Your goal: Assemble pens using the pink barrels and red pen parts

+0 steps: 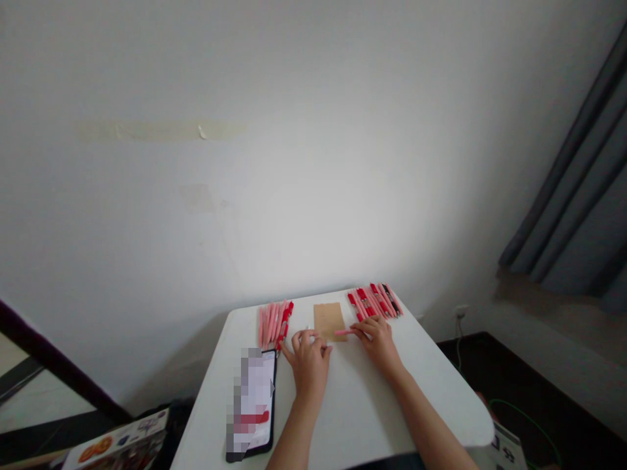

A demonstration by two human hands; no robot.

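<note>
My right hand [379, 341] is closed in a pinch on the end of a pink pen [341, 332], which points left over the lower part of a brown paper piece [329, 316]. My left hand [311, 362] is at the paper's lower left, its fingers bent down. Small pale bits show by its fingertips, but what it holds is too small to make out. To its left lies a row of pink pens [270, 323], with red ones [285, 324] at the right side. Beyond my right hand is another group of pink, red and black pens [375, 301].
A phone [259, 405] with a partly blurred screen lies on the white table [357, 418], left of my left forearm. A pale wall [313, 163] rises behind the table. A grey curtain [582, 196] hangs at right; a printed box [122, 440] is at lower left.
</note>
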